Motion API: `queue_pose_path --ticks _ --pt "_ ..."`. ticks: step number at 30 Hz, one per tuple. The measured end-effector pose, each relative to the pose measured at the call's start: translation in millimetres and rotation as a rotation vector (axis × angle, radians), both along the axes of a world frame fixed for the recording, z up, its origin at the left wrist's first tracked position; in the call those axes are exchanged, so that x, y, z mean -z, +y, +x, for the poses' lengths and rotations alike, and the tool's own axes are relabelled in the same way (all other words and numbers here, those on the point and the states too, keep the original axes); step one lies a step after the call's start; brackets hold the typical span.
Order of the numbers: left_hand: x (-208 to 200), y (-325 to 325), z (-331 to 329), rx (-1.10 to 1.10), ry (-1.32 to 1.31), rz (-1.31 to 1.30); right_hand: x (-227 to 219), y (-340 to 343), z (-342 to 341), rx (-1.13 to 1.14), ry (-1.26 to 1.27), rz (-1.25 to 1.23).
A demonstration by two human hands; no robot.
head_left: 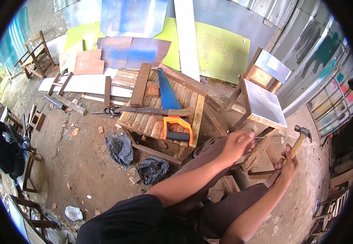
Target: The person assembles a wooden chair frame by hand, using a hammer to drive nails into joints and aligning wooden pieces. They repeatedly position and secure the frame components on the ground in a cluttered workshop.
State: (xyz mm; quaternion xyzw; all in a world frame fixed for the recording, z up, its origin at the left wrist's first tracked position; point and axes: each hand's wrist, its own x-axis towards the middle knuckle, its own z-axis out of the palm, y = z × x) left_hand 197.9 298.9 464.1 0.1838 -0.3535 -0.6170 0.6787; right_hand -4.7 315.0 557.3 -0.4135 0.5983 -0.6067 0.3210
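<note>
My right hand point(287, 166) is wrapped round the wooden handle of a claw hammer point(302, 131), its metal head raised at the right. My left hand point(239, 145) is closed in a pinch, and a thin metal nail point(259, 137) sticks out from its fingers toward the right. Below and between my hands, by my knees, stands a wooden frame point(257, 153) of short timber pieces. The hammer head is apart from both the nail and the frame.
On a slatted wooden table point(146, 122) ahead lie a handsaw point(169, 93) with a blue blade, a machete point(144, 110), pincers point(112, 110) and a plank point(140, 85). A wooden chair point(266, 101) stands at the right. Black plastic bags point(119, 149) lie on the ground. Another person point(3, 142) is at far left.
</note>
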Motion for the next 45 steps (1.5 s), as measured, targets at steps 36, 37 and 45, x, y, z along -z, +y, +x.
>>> queue_pose_path --ticks 36,37,45 --pt "31 284 242 -1.279 -0.293 0.49 29 -97 135 -0.603 -0.555 0.032" --pt "30 288 238 -1.308 -0.284 0.496 32 -101 136 -0.615 -0.554 0.045" --pt "23 330 218 -1.513 -0.189 0.506 55 -125 164 -0.712 -0.7 0.155"
